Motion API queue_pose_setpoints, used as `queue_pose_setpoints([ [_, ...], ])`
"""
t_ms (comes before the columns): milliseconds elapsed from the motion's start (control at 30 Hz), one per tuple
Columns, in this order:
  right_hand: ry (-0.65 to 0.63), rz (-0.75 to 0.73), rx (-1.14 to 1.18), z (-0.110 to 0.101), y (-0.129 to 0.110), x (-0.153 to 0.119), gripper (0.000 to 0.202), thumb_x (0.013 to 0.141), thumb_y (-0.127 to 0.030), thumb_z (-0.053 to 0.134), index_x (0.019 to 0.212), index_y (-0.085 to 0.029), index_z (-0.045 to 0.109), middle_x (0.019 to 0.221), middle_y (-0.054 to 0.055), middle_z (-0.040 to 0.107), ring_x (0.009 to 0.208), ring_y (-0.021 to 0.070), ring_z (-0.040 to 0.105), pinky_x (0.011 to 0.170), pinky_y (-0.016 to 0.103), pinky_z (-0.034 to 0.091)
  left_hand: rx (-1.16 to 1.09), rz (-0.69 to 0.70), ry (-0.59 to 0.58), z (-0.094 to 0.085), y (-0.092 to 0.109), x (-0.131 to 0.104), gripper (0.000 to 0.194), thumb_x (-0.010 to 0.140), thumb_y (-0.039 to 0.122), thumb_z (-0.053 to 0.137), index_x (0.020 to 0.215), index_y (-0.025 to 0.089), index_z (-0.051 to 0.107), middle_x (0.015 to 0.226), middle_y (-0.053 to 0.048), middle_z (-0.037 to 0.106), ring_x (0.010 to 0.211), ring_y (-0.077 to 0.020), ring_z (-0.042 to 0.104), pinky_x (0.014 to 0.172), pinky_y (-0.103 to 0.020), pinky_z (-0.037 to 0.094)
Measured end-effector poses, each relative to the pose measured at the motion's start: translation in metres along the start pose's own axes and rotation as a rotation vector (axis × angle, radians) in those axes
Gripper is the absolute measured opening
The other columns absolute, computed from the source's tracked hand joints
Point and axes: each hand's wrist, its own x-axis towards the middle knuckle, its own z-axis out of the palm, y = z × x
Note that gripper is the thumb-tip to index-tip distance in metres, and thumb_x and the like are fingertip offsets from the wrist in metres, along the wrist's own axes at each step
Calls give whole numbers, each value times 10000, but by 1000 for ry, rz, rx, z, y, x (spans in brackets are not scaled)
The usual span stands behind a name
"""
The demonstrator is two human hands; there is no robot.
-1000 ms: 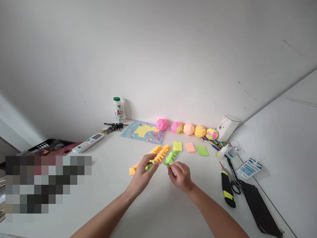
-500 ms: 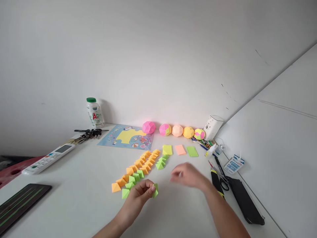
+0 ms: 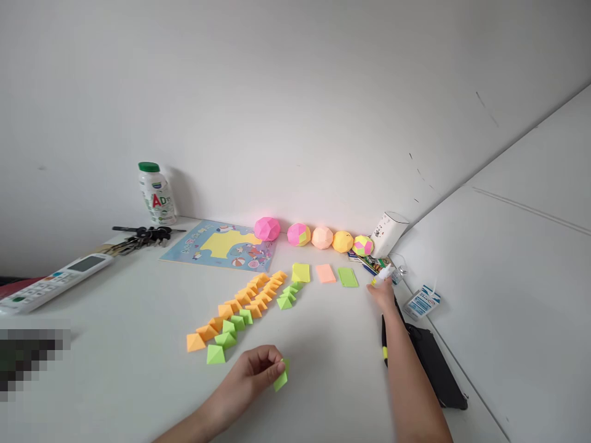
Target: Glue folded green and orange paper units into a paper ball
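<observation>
Grip of the left hand (image 3: 253,371) pinches a folded green paper piece (image 3: 281,378) by one edge over the surface (image 3: 332,344), presumably leaving its flaps accessible, while the right hand (image 3: 383,296) is at the white nozzle bottle (image 3: 384,273), clasped or merely touching: cannot tell.

Faceted paper balls (image 3: 322,237): five
Flat paper pads (image 3: 325,274): three
Held green folded piece (image 3: 281,376): one
Nearer green folded pieces (image 3: 216,355): five
Farther green folded pieces (image 3: 285,302): overlapping, count unclear
Orange folded pieces (image 3: 196,343): two rows, too overlapped to count
Remote control (image 3: 60,283): one
Green-capped bottle (image 3: 157,195): one
</observation>
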Motion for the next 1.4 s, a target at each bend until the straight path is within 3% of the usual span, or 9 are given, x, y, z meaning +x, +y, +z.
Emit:
queue_pose_setpoints([
  [200,-112,87,31,9,2,-1,261,828,-314,602,1005,-125,574,933,61,632,831,193,609,777,373,468,-29,-36,-5,-1,-6,3,330,728,456,651,666,163,511,619,38,500,602,-102,392,588,-229,292],
  [400,-144,-11,182,-5,-20,-5,331,725,-287,594,1001,-106,569,907,128,663,862,272,619,752,381,471,-67,-35,-13,-1,-6,1,315,746,435,650,679,161,511,622,35,516,604,-102,411,594,-234,295],
  [533,-214,-194,339,-40,-66,-22,435,802,-388,529,1167,-153,497,1077,112,627,948,235,601,747,346,506,-190,6,-58,-6,-4,2,289,771,408,642,703,161,509,635,4,578,653,-132,509,666,-267,354],
  [667,-283,-450,522,-93,-120,-70,432,791,-374,625,1190,-243,524,1217,72,550,1111,239,518,891,353,464,-377,58,-131,-12,-2,3,256,781,349,649,696,153,509,668,-7,577,658,-135,546,691,-283,379],
  [767,-411,-539,626,-122,-145,-108,376,750,-318,693,1103,-262,574,1090,58,581,943,222,586,753,302,517,-483,89,-167,-14,1,3,236,791,315,641,686,146,512,666,-12,562,658,-136,552,676,-280,384],
  [833,-461,-563,622,-131,-151,-124,352,758,-299,687,1090,-270,572,1019,48,590,836,196,598,666,264,520,-526,95,-183,-15,3,2,234,792,314,637,686,141,520,664,-18,560,656,-143,559,668,-285,389],
  [1133,-594,-697,543,-110,-166,-142,255,778,-301,647,997,-234,533,728,-4,558,527,121,496,432,202,412,-489,38,-236,-12,1,2,224,760,322,665,723,135,547,643,-41,631,644,-172,613,694,-318,414],
  [1267,-544,-725,564,-107,-172,-151,228,781,-280,628,978,-228,525,639,-32,515,478,113,455,416,203,388,-479,38,-243,-11,-1,2,223,761,328,663,729,132,562,661,-52,647,652,-176,613,702,-330,421],
  [1400,-467,-749,516,-110,-175,-155,204,764,-272,630,938,-225,534,715,-12,554,527,123,492,441,211,400,-479,25,-272,-10,-2,1,213,771,324,654,736,132,569,659,-57,655,651,-178,609,705,-336,426],
])
